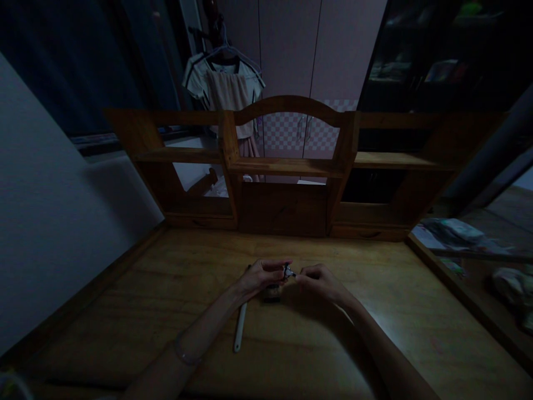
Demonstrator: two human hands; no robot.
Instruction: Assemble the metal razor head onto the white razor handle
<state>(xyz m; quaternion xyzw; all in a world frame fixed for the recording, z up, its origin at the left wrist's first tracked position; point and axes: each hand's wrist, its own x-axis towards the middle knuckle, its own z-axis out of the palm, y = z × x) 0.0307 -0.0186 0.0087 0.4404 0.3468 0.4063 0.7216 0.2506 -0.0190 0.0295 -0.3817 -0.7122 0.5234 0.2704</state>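
Observation:
Over the desk, my left hand pinches a small shiny piece with white and dark parts; its exact kind is too small and dim to make out. My right hand is closed, thumb and fingertips gripping a thin dark end that sticks out of the same piece. Beneath my left hand lies a small dark and brown block-like object, partly covered by the fingers. A long pale handle with a hole at its near end rests on the desk, its far part passing behind my left wrist.
The wooden desk spreads under both arms. A wooden shelf unit stands along its back edge, and a white wall borders the left. Beyond the right edge, several items lie on another surface. The room is dim.

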